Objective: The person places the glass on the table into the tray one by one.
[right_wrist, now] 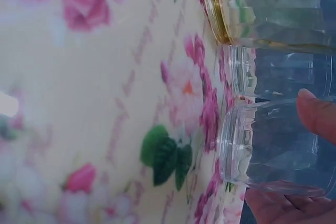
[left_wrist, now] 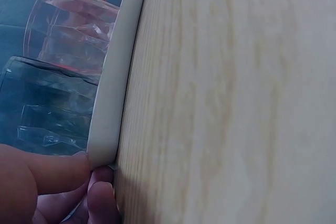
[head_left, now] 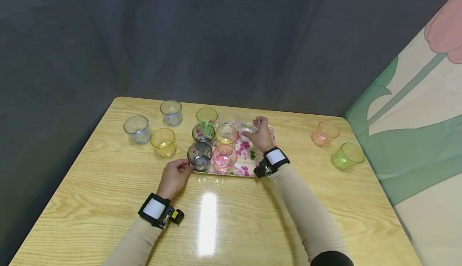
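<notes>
My left hand (head_left: 175, 176) pinches the front-left corner of a floral tray (left_wrist: 107, 93) between thumb and fingers. My right hand (head_left: 262, 135) holds a clear glass (right_wrist: 283, 145) at the tray's back right, thumb on one side and fingers on the other. Another clear glass (right_wrist: 286, 72) stands right beside it. Also on the tray, toward its left, are a grey glass (head_left: 199, 159), a pink glass (head_left: 224, 159), a dark green glass (head_left: 203, 131) and a yellow glass (head_left: 226, 135). A light green glass (head_left: 207, 115) is at the back left.
Left of the tray stand two pale bluish glasses (head_left: 137, 131) and another yellow glass (head_left: 163, 145). Far right on the wooden table (head_left: 216, 234) are an orange-pink glass (head_left: 323, 135) and a yellow-green glass (head_left: 345, 157). A dark curtain (head_left: 231, 45) hangs behind.
</notes>
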